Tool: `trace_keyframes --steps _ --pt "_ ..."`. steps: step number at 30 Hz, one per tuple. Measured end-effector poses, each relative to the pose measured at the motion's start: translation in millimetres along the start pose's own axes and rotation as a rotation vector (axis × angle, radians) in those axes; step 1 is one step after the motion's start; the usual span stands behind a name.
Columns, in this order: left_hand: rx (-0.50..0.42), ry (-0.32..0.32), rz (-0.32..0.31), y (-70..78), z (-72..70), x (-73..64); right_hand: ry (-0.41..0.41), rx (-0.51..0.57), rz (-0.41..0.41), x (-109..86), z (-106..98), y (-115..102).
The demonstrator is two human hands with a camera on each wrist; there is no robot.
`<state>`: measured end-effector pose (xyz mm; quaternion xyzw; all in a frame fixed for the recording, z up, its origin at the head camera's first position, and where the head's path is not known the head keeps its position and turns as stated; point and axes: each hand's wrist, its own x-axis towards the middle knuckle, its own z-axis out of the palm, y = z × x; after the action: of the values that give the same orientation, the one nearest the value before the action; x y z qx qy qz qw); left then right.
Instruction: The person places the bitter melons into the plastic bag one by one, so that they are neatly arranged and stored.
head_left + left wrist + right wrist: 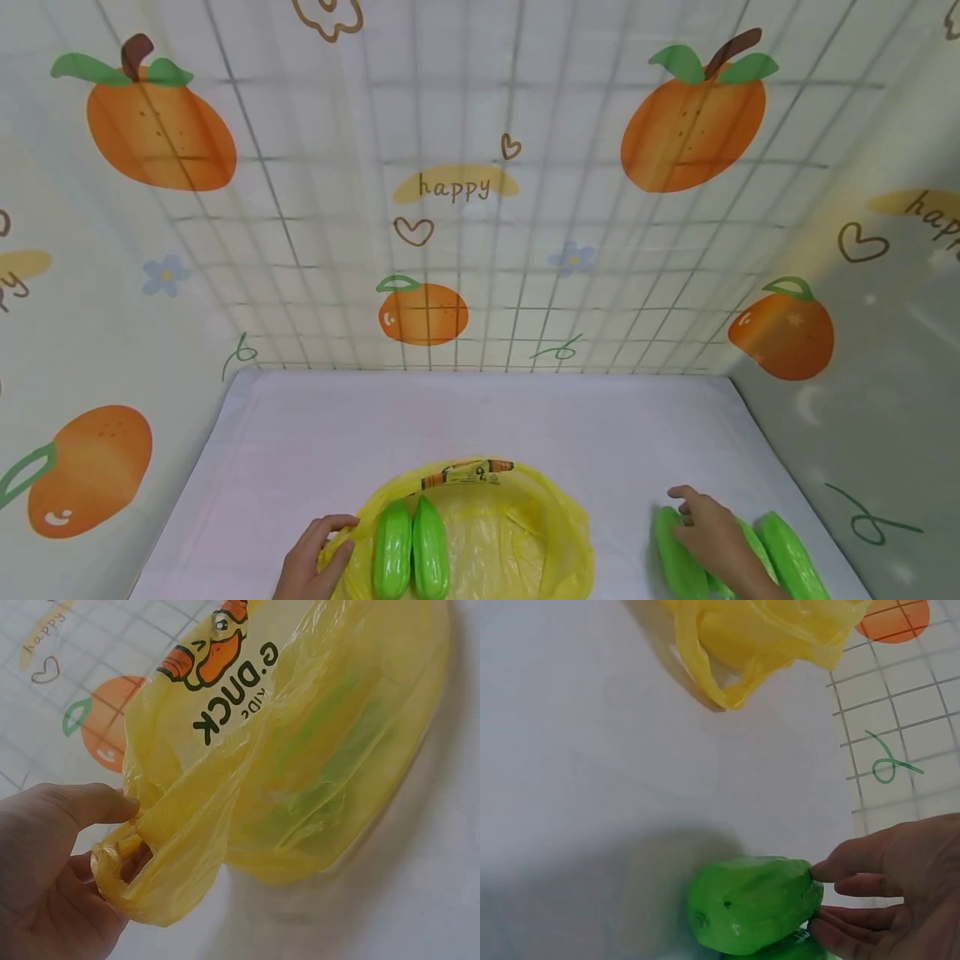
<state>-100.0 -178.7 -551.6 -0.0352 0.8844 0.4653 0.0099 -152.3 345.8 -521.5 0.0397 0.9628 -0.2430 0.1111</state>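
Observation:
A yellow plastic bag (495, 550) with a printed duck face lies with its mouth spread. Two long, glossy green gourd-shaped things (431, 550) lie side by side in its left part. My left hand (315, 558) pinches the bag at its left edge; the left wrist view shows thumb and fingers at a bag handle (161, 900). Off to the right, my right hand (716, 537) reaches over more green gourd-shaped things. Its thumb and fingers, spread apart, are right at the end of the leftmost one (754, 904). The hand partly hides the one beside it.
A third green gourd-shaped thing (795, 558) lies at the far right, near the table's right edge. White cloth covers the table (480, 408). Behind it and on both sides hang curtains (480, 108) printed with oranges, with a wire grid at the back.

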Motion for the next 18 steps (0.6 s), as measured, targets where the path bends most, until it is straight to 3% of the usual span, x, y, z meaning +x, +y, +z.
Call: trace_keyframes --steps 18 --pt "0.022 0.024 0.032 -1.4 1.1 0.4 -0.036 -0.067 -0.012 -2.6 9.6 -8.8"
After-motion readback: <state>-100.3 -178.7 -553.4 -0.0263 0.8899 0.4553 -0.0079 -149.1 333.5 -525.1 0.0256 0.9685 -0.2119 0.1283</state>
